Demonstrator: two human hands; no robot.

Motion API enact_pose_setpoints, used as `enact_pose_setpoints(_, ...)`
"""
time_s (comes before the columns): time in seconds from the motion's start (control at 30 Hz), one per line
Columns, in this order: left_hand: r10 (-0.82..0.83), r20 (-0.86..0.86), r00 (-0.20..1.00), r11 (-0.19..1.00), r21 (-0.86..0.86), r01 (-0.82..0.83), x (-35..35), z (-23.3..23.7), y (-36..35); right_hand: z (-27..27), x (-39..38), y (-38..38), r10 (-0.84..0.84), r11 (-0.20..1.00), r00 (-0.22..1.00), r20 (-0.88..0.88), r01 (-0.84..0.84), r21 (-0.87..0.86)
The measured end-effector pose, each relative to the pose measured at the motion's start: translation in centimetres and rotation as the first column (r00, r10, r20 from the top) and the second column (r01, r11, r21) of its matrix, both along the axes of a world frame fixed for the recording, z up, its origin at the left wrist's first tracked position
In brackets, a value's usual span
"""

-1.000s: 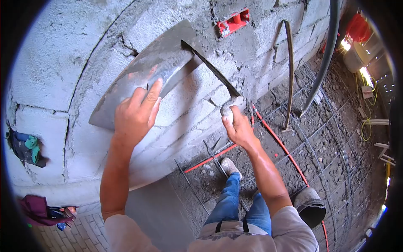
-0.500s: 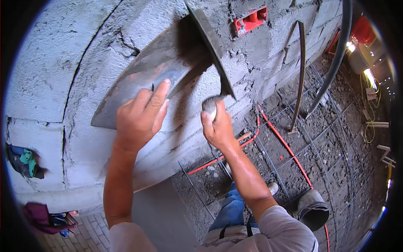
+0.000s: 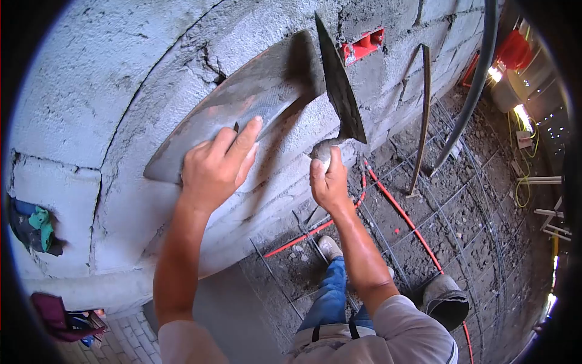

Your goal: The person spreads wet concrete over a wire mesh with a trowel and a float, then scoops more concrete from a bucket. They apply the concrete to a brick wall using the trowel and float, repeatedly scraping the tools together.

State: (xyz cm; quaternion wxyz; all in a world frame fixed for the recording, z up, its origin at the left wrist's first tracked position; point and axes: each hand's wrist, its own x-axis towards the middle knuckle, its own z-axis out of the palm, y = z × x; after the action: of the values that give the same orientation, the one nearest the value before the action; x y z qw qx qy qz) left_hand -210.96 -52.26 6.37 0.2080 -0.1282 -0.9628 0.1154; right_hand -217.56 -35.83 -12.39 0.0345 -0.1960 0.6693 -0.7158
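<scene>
My right hand (image 3: pixel 330 182) is wrapped round the handle of a pointed masonry trowel (image 3: pixel 341 85). The dark blade stands nearly edge-on in front of the wall, its tip upward. My left hand (image 3: pixel 215 161) grips the lower edge of a broad grey plate with a curved rim (image 3: pixel 221 103), index finger stretched along its surface; the thumb is hidden. Smears of grey mortar mark the plate, and it is held up against the view of the block wall (image 3: pixel 133 79). Between the trowel blade and the plate's right end there is a narrow gap.
A red electrical box (image 3: pixel 364 47) is set into the wall. Red conduit (image 3: pixel 403 212) and a steel rebar grid run over the rubble floor. A bucket (image 3: pixel 445 291) stands at lower right. Hanging dark hose (image 3: pixel 470 103) drops at the right.
The trowel has swung away from the plate to the right, turning its blade more edge-on. Both hands sit slightly further right in view, and the camera view has shifted a little.
</scene>
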Motion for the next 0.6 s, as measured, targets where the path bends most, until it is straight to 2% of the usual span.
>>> enact_pose_setpoints(0.07, 0.017, -0.017, 1.0, 1.0, 0.01, -0.016, -0.2, -0.1, -0.1, -0.7, 0.6, 2.8, 0.074, 0.996, 0.994, 0.08, -0.078, 0.048)
enact_pose_setpoints(0.1, 0.031, -0.027, 0.999, 0.999, 0.01, -0.031, -0.1, -0.2, 0.0, -1.4, 1.0, 4.5, 0.039, 0.995, 0.999, -0.01, -0.037, 0.096)
enact_pose_setpoints(0.23, 0.021, 0.038, 0.999, 0.994, 0.105, -0.025, 0.8, -1.8, 2.0, -1.2, 3.1, 13.9, 0.102, 0.949, 0.995, -0.006, -0.096, 0.302)
enact_pose_setpoints(0.3, -0.028, 0.234, 0.972, 0.998, 0.066, 0.013, 1.1, -4.1, 5.0, 0.5, 4.2, 17.1, 0.117, 0.939, 0.993, -0.009, -0.107, 0.326)
enact_pose_setpoints(0.33, -0.061, 0.259, 0.964, 0.995, 0.09, 0.039, 0.7, -6.0, 6.5, 1.2, 4.4, 18.0, 0.088, 0.934, 0.996, 0.021, -0.09, 0.345)
enact_pose_setpoints(0.4, -0.116, 0.406, 0.906, 0.987, 0.149, 0.06, 0.1, -11.2, 9.5, 1.5, 4.7, 19.6, 0.238, 0.803, 0.971, 0.004, -0.199, 0.562)
enact_pose_setpoints(0.43, -0.171, 0.469, 0.867, 0.974, 0.214, 0.077, -0.2, -13.3, 10.9, 0.8, 5.1, 20.0, 0.212, 0.793, 0.977, 0.026, -0.187, 0.58)
enact_pose_setpoints(0.5, -0.23, 0.485, 0.844, 0.956, 0.273, 0.104, -0.5, -16.1, 13.9, -2.0, 5.6, 21.1, 0.262, 0.736, 0.959, 0.109, -0.272, 0.619)
enact_pose_setpoints(0.53, -0.251, 0.492, 0.834, 0.948, 0.3, 0.108, -0.8, -17.2, 15.2, -3.5, 5.3, 22.5, 0.241, 0.729, 0.963, 0.122, -0.263, 0.632)
enact_pose_setpoints(0.57, -0.189, 0.554, 0.811, 0.971, 0.23, 0.068, -0.7, -17.6, 16.1, -5.2, 5.3, 24.1, 0.197, 0.652, 0.971, 0.135, -0.232, 0.722)
enact_pose_setpoints(0.6, -0.231, 0.572, 0.787, 0.945, 0.324, 0.042, -0.6, -18.6, 16.7, -7.0, 5.6, 25.8, 0.154, 0.566, 0.977, 0.149, -0.211, 0.797)
